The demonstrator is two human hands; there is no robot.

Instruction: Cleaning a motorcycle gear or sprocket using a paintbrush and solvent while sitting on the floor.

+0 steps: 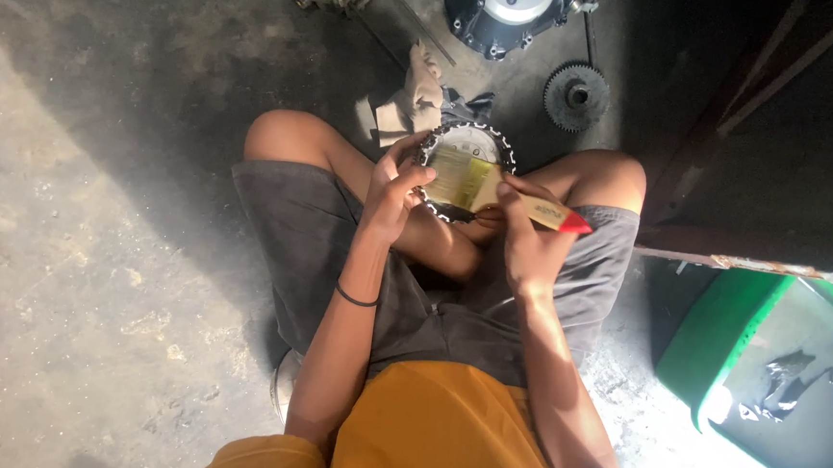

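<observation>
Left hand point(395, 189): grip clamped on the left rim of a toothed sprocket point(441, 144), thumb over the edge, holding it up above the lap between the knees.
Right hand point(522, 236): grip clamped on the wooden handle of a paintbrush point(510, 199) with a red tip; the flat bristles lie across the sprocket's face.
Sprocket: held in the air, not resting on the floor; partly hidden by the bristles and fingers.
Floor point(77, 271): rough concrete, with a dark engine cover point(507, 13) and a small gear point(576, 96) lying well ahead of the knees, and a rag point(415, 99) just beyond the sprocket.
Basin point(774, 372): green, to the right, holding dark liquid.
Risk: the teeth sit against the left fingers, so a slip of the brush or a turn of the sprocket could nick them.
Risk: wet metal in a one-handed hold could slide and drop onto the legs or floor.
Risk: flicked bristles may spatter the shorts.
</observation>
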